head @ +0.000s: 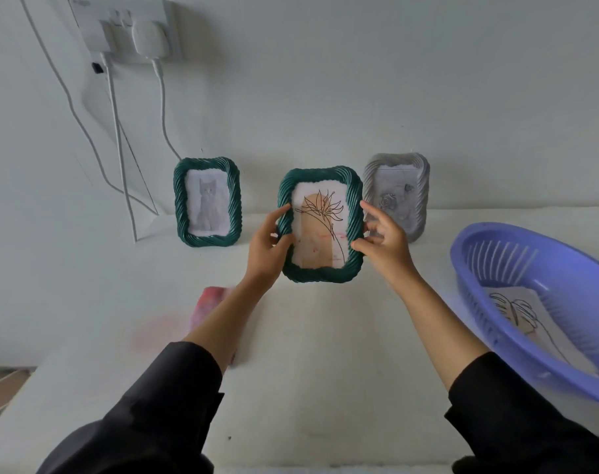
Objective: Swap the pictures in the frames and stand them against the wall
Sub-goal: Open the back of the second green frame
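I hold a green twisted-rope frame (321,224) with a line-drawn flower picture upright above the white table. My left hand (270,248) grips its left edge, thumb on the front. My right hand (383,239) pinches its right edge with fingers spread. A second green frame (207,202) with a grey cat picture leans against the wall to the left. A grey frame (399,193) with a rose picture stands against the wall, partly behind my right hand.
A purple plastic basket (544,302) at right holds a loose leaf drawing (523,311). A pink-red object (213,304) lies beside my left forearm. Chargers (151,37) in a wall socket trail white cables down to the table at left.
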Demonstrator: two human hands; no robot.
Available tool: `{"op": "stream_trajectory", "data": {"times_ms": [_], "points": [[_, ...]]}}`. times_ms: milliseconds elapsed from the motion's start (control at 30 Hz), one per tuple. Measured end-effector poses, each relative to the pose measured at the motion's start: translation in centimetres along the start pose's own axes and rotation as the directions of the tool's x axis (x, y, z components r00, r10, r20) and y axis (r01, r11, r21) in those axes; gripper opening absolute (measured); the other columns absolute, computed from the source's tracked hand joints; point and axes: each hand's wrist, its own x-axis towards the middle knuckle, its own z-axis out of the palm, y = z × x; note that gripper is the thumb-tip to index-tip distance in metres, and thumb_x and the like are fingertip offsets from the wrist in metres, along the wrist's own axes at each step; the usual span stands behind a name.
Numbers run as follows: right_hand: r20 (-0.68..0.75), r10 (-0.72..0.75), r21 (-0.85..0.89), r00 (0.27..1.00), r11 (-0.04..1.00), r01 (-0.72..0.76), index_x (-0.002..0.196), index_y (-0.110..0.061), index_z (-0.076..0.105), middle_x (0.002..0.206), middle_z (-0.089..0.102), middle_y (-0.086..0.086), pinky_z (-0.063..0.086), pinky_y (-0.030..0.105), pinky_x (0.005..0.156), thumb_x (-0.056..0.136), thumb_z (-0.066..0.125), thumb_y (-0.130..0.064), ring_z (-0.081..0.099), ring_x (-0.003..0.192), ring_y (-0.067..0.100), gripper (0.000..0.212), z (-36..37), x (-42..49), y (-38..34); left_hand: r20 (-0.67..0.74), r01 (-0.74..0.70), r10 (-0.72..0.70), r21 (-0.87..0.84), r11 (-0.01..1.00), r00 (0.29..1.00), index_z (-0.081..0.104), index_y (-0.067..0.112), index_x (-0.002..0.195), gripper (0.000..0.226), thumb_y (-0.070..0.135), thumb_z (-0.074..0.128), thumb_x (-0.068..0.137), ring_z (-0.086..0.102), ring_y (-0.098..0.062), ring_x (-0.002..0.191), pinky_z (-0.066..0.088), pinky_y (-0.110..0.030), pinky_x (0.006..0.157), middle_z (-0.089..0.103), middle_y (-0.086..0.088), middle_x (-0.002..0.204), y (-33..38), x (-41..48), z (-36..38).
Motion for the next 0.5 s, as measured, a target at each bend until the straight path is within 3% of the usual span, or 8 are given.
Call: {"op": "stream_trajectory", "data": {"times_ms": [133,267,333,400,500], "points": [[-0.001,-0.014,0.017,1.0,1.0,0.014,0.127,-0.01,0.054,0.087,0.058,0.002,0.048,0.005,0.057,0.076,0.061,0.012,0.058,0.057,-0.005,0.055,-1.8,-1.7,-2.8,0.11,0.132,-0.126,-0.052,0.99,0.986,0.052,0.029,0.124,0.038,0.007,0.048,0.093,0.054,-0.021,0.076,0.05,-0.036,0.07,0.058,-0.009,0.085,0.5,-2.0,0.6],[0.059,-0.03,-0.19,0.998,0.981,0.04,0.117,-0.011,0.062,0.085,0.057,-0.011,0.048,0.012,0.067,0.074,0.065,0.005,0.058,0.077,0.006,0.047,-3.0,-2.5,-5.8,0.34,0.305,-0.304,0.051,0.951,0.89,0.053,0.022,0.127,0.031,0.024,0.038,0.1,0.059,-0.019,0.081,0.046,-0.025,0.07,0.06,-0.007,0.102,1.8,-3.6,1.3],[0.135,-0.037,-0.332,0.99,0.94,0.081,0.114,-0.012,0.064,0.084,0.056,-0.011,0.044,0.02,0.07,0.073,0.067,0.002,0.054,0.079,0.01,0.043,-2.9,-2.8,-7.0,0.294,0.313,-0.312,0.045,0.949,0.904,0.058,0.015,0.123,0.032,0.024,0.036,0.1,0.058,-0.02,0.082,0.045,-0.024,0.07,0.059,-0.009,0.107,2.6,-4.0,2.0],[0.248,-0.003,-0.456,0.969,0.882,0.119,0.113,-0.013,0.064,0.088,0.055,-0.002,0.042,0.019,0.063,0.072,0.068,-0.001,0.051,0.067,0.006,0.042,-2.2,-3.4,-7.8,0.218,0.348,-0.319,-0.107,0.931,0.922,0.058,0.013,0.12,0.03,0.022,0.038,0.1,0.058,-0.018,0.078,0.046,-0.025,0.07,0.06,-0.011,0.102,3.7,-4.1,2.6],[0.399,0.097,-0.588,0.912,0.79,0.173,0.11,-0.013,0.062,0.087,0.055,-0.001,0.041,0.019,0.058,0.072,0.068,-0.004,0.051,0.064,0.008,0.039,-0.4,-4.9,-8.0,0.234,0.427,-0.37,-0.282,0.859,0.899,0.049,0.018,0.127,0.032,0.029,0.041,0.099,0.061,-0.021,0.082,0.053,-0.033,0.077,0.06,-0.008,0.099,5.2,-4.0,3.2]]}}
